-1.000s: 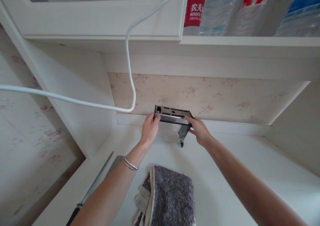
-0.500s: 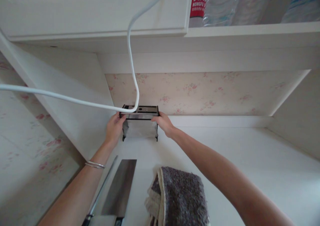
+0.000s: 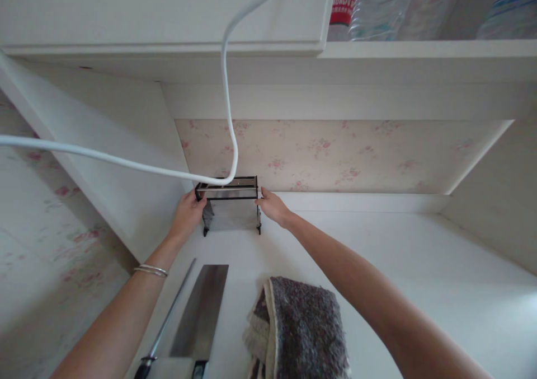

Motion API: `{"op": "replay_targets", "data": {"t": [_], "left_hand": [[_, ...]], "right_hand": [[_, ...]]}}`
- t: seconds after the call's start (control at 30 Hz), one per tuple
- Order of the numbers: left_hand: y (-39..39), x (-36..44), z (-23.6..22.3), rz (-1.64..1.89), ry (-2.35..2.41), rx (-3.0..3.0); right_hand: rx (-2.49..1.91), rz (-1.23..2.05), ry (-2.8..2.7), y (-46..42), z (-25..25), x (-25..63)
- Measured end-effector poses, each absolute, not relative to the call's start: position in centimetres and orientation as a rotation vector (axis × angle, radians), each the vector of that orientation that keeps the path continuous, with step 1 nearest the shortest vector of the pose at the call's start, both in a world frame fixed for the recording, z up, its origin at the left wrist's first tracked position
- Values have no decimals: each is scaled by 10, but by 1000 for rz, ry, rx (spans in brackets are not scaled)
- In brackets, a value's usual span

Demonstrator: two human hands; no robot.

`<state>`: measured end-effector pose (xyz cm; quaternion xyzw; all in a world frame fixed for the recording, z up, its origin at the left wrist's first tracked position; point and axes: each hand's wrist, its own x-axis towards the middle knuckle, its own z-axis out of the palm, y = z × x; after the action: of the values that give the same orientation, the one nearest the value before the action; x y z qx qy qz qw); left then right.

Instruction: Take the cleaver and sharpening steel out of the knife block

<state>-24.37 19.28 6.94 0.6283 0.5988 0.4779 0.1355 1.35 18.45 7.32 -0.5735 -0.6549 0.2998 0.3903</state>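
Note:
A knife rack (image 3: 229, 191) with a slotted, shiny top and black edges stands upright on small feet at the back left of the white counter, close to the side panel. My left hand (image 3: 188, 214) is closed around its left end, thumb on the front. At the right end, my right hand (image 3: 272, 206) has thumb and forefinger apart; the thumb tip meets or nearly meets the rack's edge, and the forefinger stands just off it. Nearer to me lie a cleaver (image 3: 203, 306) and a honing steel (image 3: 172, 309), side by side.
A folded brown-grey cloth (image 3: 308, 323) lies right of the cleaver. A white cable (image 3: 229, 104) hangs across the view, passing in front of the rack's top. Overhead is a white cabinet (image 3: 168, 15) with wrapped bottles (image 3: 381, 6) on its open shelf.
The knife rack has shifted a little left, toward the side panel, with my left hand on it. My right hand's grip has loosened at the right end.

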Motion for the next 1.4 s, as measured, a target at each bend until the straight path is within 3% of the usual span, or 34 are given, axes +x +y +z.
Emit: {"op": "replay_targets", "data": {"t": [0.23, 0.53, 0.8, 1.03, 1.17, 1.4], "left_hand": [[114, -238, 58, 1259, 1740, 1883], [-22, -148, 38, 1127, 1278, 1910], [-52, -74, 22, 1049, 1281, 1910], [-44, -54, -2, 976, 1243, 2051], [-45, -50, -22, 743, 1288, 2239], [-49, -51, -24, 689, 1300, 2345]], "right_hand": [[-1425, 730, -1916, 82, 63, 65], [-1509, 495, -2120, -87, -17, 47], [-1360, 271, -2119, -57, -40, 24], [-1297, 275, -1638, -51, -50, 55], [-1343, 341, -1683, -57, -50, 97], [-1477, 428, -1651, -63, -51, 108]]}}
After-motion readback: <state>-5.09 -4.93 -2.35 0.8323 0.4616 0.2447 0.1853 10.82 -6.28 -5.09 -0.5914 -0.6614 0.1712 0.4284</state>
